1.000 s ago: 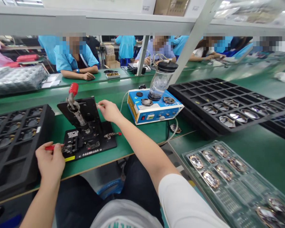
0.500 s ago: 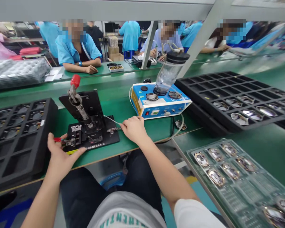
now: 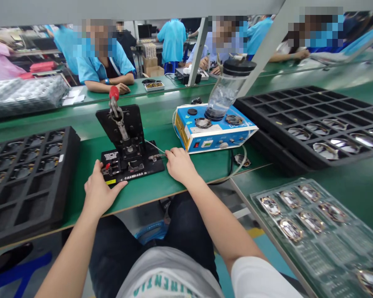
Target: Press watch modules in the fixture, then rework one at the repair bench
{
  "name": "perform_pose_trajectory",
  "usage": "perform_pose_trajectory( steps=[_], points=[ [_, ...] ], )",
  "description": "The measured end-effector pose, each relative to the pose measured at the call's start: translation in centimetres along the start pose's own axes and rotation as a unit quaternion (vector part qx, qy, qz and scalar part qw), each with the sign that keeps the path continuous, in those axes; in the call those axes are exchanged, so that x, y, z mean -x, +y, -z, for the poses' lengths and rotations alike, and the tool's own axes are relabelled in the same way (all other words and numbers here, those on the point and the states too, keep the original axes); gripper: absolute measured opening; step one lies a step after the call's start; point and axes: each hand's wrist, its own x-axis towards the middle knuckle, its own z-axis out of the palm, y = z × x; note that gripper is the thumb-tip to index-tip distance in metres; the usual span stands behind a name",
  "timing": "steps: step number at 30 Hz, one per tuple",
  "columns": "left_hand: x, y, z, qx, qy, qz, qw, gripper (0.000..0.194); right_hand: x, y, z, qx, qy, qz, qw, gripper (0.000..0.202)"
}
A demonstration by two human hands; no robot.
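A black clamp fixture [image 3: 133, 169] stands on the green bench before me, its hinged plate [image 3: 124, 124] tilted up and its red-tipped toggle lever [image 3: 114, 93] pointing upward. A small dark-rimmed part [image 3: 136, 166] sits in its base. My left hand [image 3: 101, 190] grips the fixture's left front corner, thumb along the front edge and fingers by a small red-tipped clamp [image 3: 107, 166]. On the opposite side, my right hand [image 3: 182, 167] has its fingers closed at the fixture's right edge, by a small metal clamp [image 3: 155, 157]; its fingertips are partly hidden.
Left of the fixture is a black foam tray [image 3: 37, 186] with lens-like parts. A blue control box [image 3: 217, 132] carries a clear cylinder [image 3: 224, 93]. More black trays [image 3: 267, 114] and a clear blister tray [image 3: 326, 240] lie at right. People sit across the bench.
The fixture has slid right and slightly away from me, both hands moving with it. A wider gap shows between it and the left foam tray. The whole view has also shifted slightly.
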Motion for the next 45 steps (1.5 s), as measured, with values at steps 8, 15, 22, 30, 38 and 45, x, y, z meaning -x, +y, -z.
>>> perform_pose_trajectory(
  steps=[8, 15, 22, 30, 38, 45],
  points=[
    [1.4, 1.0, 0.5, -0.025, 0.021, 0.0, 0.999, 0.106, -0.2, 0.4, 0.3, 0.023, -0.008, -0.004, 1.0, 0.038],
    [1.3, 0.9, 0.3, -0.024, 0.025, -0.006, 0.999, 0.098, -1.3, 0.0, 0.4, 0.031, -0.021, -0.041, 0.998, 0.024],
    [1.4, 0.5, 0.1, -0.026, 0.027, -0.009, 0.999, 0.096, -0.4, 1.0, -0.3, -0.021, 0.027, -0.058, 0.998, 0.039],
    [1.1, 0.4, -0.1, -0.029, 0.028, -0.019, 0.999, 0.091, 2.0, 0.1, -1.6, -0.087, 0.109, -0.019, 0.99, 0.033],
    [4.3, -1.2, 0.0, 0.044, 0.142, -0.098, 0.984, 0.077, 3.7, 0.3, -1.4, -0.106, 0.165, -0.001, 0.981, 0.034],
    [18.7, -12.9, -6.1, 0.001, 0.055, -0.104, 0.993, 0.038, 14.8, -2.2, -5.6, -0.092, 0.044, 0.01, 0.995, 0.046]
  ],
)
